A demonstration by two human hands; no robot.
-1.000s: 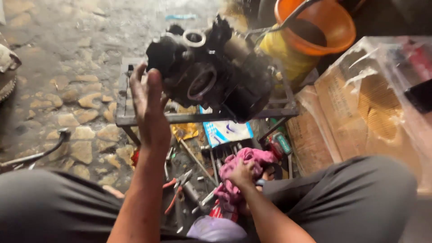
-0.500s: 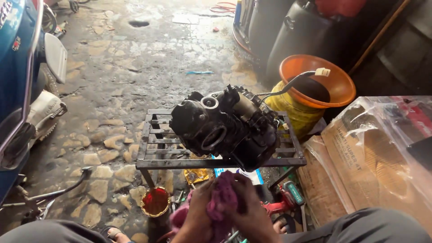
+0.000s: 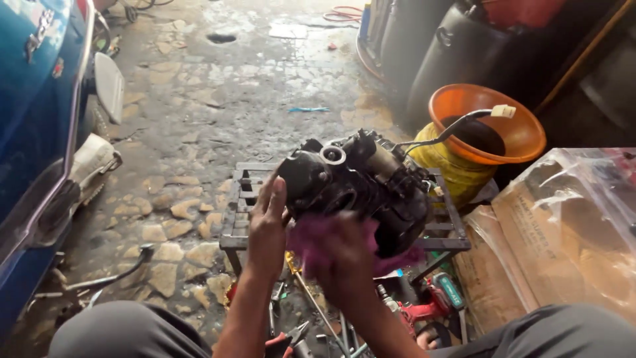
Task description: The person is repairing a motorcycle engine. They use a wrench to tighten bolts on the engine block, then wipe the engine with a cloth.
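Black engine (image 3: 358,189) on a low metal stand (image 3: 240,219): left hand (image 3: 267,225) flat and open against its near left side, right hand (image 3: 344,262) closed on a pink rag (image 3: 311,240) pressed to its lower front. Beyond the hands, an orange funnel (image 3: 523,132) on a yellow can (image 3: 450,166); below them, under the stand, scattered tools (image 3: 430,301). Right: plastic-wrapped cardboard box (image 3: 563,232); left: blue vehicle (image 3: 33,132).

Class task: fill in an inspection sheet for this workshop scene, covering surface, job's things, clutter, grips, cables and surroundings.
Surface: black metal slatted stand on a wet, cracked stone floor.
Job's things: greasy black engine block on the stand; crumpled pink rag against it.
Clutter: red-handled pliers and other tools beneath the stand.
Grips: left hand flat on the engine's side; right hand pressing the rag, blurred.
Cables: black wire with white plug.
Surroundings: orange funnel on a yellow can, blue vehicle, plastic-wrapped cardboard box.
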